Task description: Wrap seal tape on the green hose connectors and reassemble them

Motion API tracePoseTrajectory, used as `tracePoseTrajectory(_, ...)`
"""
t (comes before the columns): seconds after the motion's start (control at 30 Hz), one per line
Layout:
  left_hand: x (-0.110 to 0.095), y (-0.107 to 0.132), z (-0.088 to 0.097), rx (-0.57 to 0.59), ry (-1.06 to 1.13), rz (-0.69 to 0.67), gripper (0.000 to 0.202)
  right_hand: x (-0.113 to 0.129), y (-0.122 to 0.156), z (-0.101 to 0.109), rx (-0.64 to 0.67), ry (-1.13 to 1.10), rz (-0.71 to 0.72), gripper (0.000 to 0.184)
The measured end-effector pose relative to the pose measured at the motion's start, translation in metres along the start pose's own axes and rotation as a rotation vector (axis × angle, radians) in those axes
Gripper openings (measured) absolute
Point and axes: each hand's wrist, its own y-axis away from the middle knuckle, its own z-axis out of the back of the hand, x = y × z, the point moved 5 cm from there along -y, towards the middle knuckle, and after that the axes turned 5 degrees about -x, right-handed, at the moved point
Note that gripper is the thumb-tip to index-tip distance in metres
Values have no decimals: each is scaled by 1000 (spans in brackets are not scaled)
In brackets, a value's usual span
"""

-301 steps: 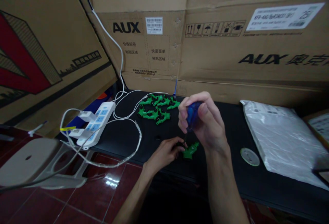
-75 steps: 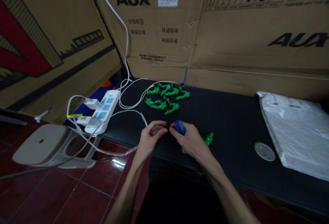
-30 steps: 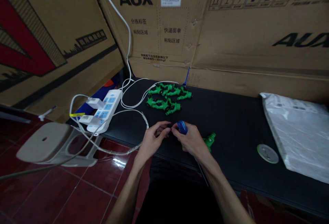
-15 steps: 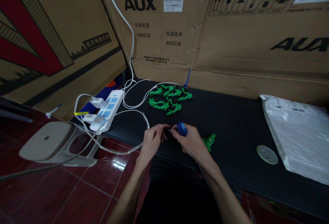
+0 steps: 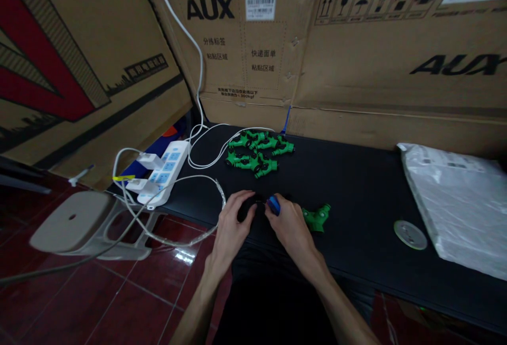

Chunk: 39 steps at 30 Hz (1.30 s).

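1. Head view, hands: R hand [image 5: 291, 226] has fingers wrapped round a blue-handled screwdriver [image 5: 273, 205], approx. over the counter's [image 5: 352, 186] near edge; its thin shaft pts twd the L hand. L hand [image 5: 232, 226] is just opp., thumb & fingers curved w/ a dark gap btwn; can't tell if they grip anything small.
2. Head view, green parts: one green Y-fitting [image 5: 317, 219] lies on the counter just beside R hand, on its R side, partly hidden by it. Pile of green fittings w/ blk bits [image 5: 251, 162] sits farther back, beyond both hands, nr the rear box.
3. Head view, rest: white pwr strip [image 5: 168, 168] w/ 2 plugs on counter's L end; white cable [image 5: 198, 178] loops btwn strip & L hand. Round disc [image 5: 410, 234] to R, just beside a white plastic pkg [image 5: 455, 207]. AUX ctn [image 5: 257, 78] stands behind; beige stool [image 5: 71, 221] on red tile floor [image 5: 130, 302], lower L.
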Motion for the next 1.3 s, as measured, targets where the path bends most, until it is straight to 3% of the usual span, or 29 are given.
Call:
tracePoseTrajectory(0.13,-2,2,-6,106,-89,-93,44,7,10,-4,-21,46,10,18)
tracePoseTrajectory(0.23,-1,3,-8,164,-146,-113,49,10,18,6,-37,13,27,16)
tracePoseTrajectory(0.3,-2,2,-11,223,-151,-141,54,8,25,20,-43,-46,50,11)
tracePoseTrajectory(0.5,-17,-21,-39,523,-227,-421,67,-22,45,77,-115,-187,20,32)
tracePoseTrajectory(0.63,-24,-44,-61,658,-203,-553,54,-53,60,95,-166,-283,-70,39)
tracePoseTrajectory(0.77,-26,-52,-63,637,-181,-561,31,-80,75,96,-147,-417,-213,45)
tracePoseTrajectory(0.93,-20,-45,-47,600,-181,-520,20,-95,85,108,-185,-572,-366,55)
tracePoseTrajectory(1.1,-13,-42,-34,545,-191,-460,21,-100,86,136,-271,-754,-398,63)
tracePoseTrajectory(1.3,-9,-44,-32,497,-212,-450,25,-102,91,155,-389,-926,-317,53)
